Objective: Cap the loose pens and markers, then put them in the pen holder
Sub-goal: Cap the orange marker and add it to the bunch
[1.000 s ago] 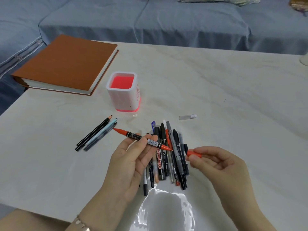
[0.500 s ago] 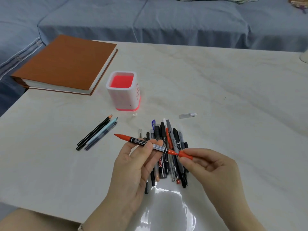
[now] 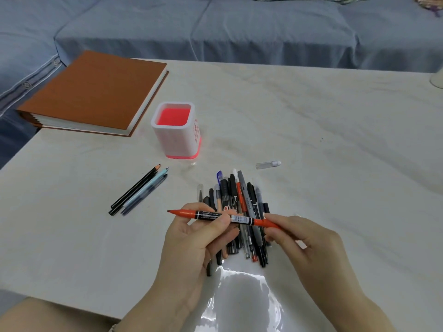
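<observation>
My left hand [image 3: 191, 243] holds an orange double-ended marker [image 3: 215, 215] level above a pile of several pens and markers [image 3: 239, 207]. My right hand [image 3: 309, 243] pinches the orange cap [image 3: 268, 223], which sits on the marker's right end. The marker's left tip is capped in orange too. The white pen holder with a red inside [image 3: 176, 130] stands empty beyond the pile, to the left. Three pencils and pens [image 3: 139, 189] lie side by side left of the pile. A small clear cap [image 3: 268, 164] lies alone beyond the pile.
A thick orange-brown book [image 3: 96, 92] lies at the table's far left corner. A blue sofa [image 3: 239, 29] runs behind the white marble table [image 3: 335, 140]. A bright glare patch [image 3: 239, 298] sits on the near edge between my wrists.
My right hand moved left with the orange cap and pushed it onto the marker's right end. The marker swung from tilted to nearly level.
</observation>
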Action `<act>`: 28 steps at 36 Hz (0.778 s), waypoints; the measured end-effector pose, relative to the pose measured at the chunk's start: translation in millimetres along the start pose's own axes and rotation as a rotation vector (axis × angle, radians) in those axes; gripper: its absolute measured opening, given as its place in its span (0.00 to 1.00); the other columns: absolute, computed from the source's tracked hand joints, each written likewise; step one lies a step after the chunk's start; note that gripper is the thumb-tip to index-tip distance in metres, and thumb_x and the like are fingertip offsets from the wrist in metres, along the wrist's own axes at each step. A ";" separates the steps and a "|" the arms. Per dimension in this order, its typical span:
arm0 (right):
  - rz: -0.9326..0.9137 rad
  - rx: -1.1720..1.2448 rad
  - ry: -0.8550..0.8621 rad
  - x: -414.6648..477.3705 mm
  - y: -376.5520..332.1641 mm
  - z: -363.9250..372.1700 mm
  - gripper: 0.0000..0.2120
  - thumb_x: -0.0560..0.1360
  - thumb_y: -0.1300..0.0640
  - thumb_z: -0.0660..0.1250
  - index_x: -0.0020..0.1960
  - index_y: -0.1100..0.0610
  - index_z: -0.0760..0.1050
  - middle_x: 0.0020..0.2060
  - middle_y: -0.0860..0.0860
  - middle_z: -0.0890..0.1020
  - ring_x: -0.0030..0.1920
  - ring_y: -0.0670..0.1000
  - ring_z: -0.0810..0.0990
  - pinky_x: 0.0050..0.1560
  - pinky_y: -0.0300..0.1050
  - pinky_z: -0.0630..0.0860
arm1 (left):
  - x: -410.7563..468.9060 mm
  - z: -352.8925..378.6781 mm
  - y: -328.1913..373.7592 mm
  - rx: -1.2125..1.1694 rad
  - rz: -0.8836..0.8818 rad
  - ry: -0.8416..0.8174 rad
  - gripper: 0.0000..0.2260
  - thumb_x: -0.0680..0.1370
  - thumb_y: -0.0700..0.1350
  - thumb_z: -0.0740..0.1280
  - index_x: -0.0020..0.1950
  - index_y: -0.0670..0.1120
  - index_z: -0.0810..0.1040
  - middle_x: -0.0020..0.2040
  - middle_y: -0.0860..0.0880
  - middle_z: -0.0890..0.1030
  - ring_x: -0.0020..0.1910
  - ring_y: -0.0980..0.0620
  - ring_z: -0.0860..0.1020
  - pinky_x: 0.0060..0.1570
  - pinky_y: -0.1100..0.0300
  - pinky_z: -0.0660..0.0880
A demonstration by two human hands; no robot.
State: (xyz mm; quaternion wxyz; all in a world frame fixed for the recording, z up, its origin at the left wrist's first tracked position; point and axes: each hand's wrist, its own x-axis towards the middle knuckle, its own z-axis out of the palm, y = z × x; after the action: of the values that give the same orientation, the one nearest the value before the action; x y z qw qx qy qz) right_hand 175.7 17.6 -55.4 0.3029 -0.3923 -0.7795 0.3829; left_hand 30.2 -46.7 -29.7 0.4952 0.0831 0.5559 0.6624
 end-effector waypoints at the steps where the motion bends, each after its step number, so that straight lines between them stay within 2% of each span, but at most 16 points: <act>1: -0.037 -0.041 -0.004 0.2 2.6 -0.9 0.11 0.71 0.46 0.62 0.53 0.39 0.73 0.44 0.39 0.79 0.41 0.38 0.78 0.43 0.26 0.70 | 0.1 -0.8 0.8 0.017 -0.009 -0.004 0.08 0.61 0.38 0.68 0.38 0.43 0.74 0.39 0.38 0.84 0.33 0.47 0.83 0.35 0.58 0.81; 5: -0.101 -0.105 -0.024 -2.1 8.0 -2.7 0.12 0.72 0.47 0.60 0.54 0.45 0.75 0.38 0.40 0.80 0.42 0.38 0.77 0.45 0.24 0.69 | 0.7 -0.5 4.4 0.001 -0.042 -0.026 0.01 0.69 0.40 0.65 0.38 0.43 0.75 0.36 0.41 0.84 0.33 0.46 0.83 0.36 0.58 0.82; 7: -0.115 -0.112 -0.021 -2.7 7.6 -1.8 0.12 0.72 0.47 0.60 0.53 0.46 0.76 0.42 0.41 0.80 0.42 0.39 0.77 0.45 0.24 0.69 | 0.3 0.8 4.0 0.006 -0.039 -0.021 0.02 0.70 0.39 0.65 0.39 0.42 0.76 0.36 0.42 0.84 0.33 0.47 0.83 0.35 0.58 0.82; 9: -0.150 -0.137 -0.005 -2.9 7.3 -0.9 0.11 0.72 0.48 0.61 0.51 0.48 0.78 0.38 0.38 0.80 0.41 0.37 0.77 0.45 0.22 0.68 | -1.3 2.6 2.8 0.016 -0.025 -0.013 0.02 0.71 0.39 0.65 0.40 0.41 0.76 0.36 0.42 0.84 0.32 0.47 0.83 0.34 0.59 0.81; 11: -0.190 -0.174 0.003 -3.2 7.3 -0.5 0.13 0.73 0.48 0.60 0.51 0.51 0.80 0.37 0.34 0.75 0.40 0.32 0.74 0.45 0.19 0.66 | -2.8 4.2 1.7 0.012 -0.010 -0.008 0.02 0.72 0.37 0.64 0.40 0.40 0.76 0.36 0.41 0.85 0.32 0.47 0.83 0.33 0.60 0.81; 14: -0.232 -0.209 0.018 -3.9 8.7 -2.1 0.14 0.76 0.49 0.57 0.51 0.52 0.79 0.36 0.33 0.70 0.39 0.28 0.69 0.44 0.19 0.64 | -4.3 6.1 -0.6 -0.007 -0.002 -0.007 0.02 0.70 0.36 0.65 0.40 0.39 0.76 0.36 0.41 0.85 0.31 0.47 0.83 0.31 0.61 0.80; 16: -0.250 -0.211 0.024 -3.9 8.9 -2.6 0.12 0.76 0.51 0.57 0.49 0.53 0.78 0.34 0.35 0.69 0.38 0.31 0.69 0.42 0.20 0.64 | -5.2 6.4 -2.4 -0.013 0.003 -0.016 0.03 0.68 0.38 0.65 0.40 0.39 0.76 0.37 0.40 0.85 0.31 0.47 0.83 0.31 0.61 0.80; 20: -0.278 -0.209 0.017 -2.4 7.0 -3.9 0.12 0.77 0.52 0.57 0.45 0.55 0.78 0.31 0.43 0.74 0.34 0.40 0.70 0.38 0.26 0.66 | -6.0 7.7 -4.3 -0.010 0.032 -0.018 0.06 0.64 0.40 0.65 0.39 0.39 0.76 0.38 0.39 0.85 0.31 0.47 0.83 0.31 0.61 0.80; 22: -0.270 -0.198 0.004 -0.9 7.2 -4.7 0.16 0.78 0.50 0.55 0.43 0.56 0.78 0.29 0.45 0.74 0.33 0.43 0.70 0.35 0.29 0.66 | -5.3 8.9 -5.1 -0.004 0.052 -0.021 0.06 0.64 0.39 0.65 0.39 0.40 0.76 0.38 0.39 0.85 0.30 0.48 0.83 0.31 0.61 0.80; 25: -0.211 -0.101 -0.077 1.5 7.8 -4.9 0.25 0.77 0.41 0.51 0.39 0.57 0.77 0.28 0.51 0.73 0.31 0.48 0.71 0.33 0.37 0.68 | -3.4 8.9 -7.7 0.022 0.082 -0.036 0.06 0.64 0.40 0.65 0.39 0.40 0.75 0.38 0.40 0.85 0.31 0.48 0.83 0.31 0.61 0.80; 27: -0.154 -0.028 -0.130 4.0 8.4 -6.4 0.26 0.74 0.37 0.53 0.38 0.58 0.76 0.30 0.53 0.73 0.31 0.49 0.71 0.33 0.38 0.68 | -3.7 8.3 -9.3 0.033 0.110 -0.037 0.06 0.64 0.40 0.65 0.39 0.40 0.75 0.38 0.40 0.85 0.31 0.48 0.83 0.32 0.62 0.80; 28: -0.117 0.003 -0.149 5.1 9.3 -7.6 0.24 0.73 0.38 0.57 0.40 0.59 0.76 0.31 0.52 0.74 0.31 0.48 0.72 0.33 0.37 0.68 | -4.0 8.6 -9.7 0.038 0.128 -0.039 0.06 0.64 0.40 0.65 0.39 0.40 0.75 0.38 0.40 0.85 0.31 0.48 0.83 0.32 0.62 0.80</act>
State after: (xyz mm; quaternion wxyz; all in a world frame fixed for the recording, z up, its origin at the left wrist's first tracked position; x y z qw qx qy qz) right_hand 182.6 28.4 -58.2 0.2665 -0.3160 -0.8209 0.3940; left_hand 43.3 -45.1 -32.7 0.4611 0.1408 0.5522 0.6802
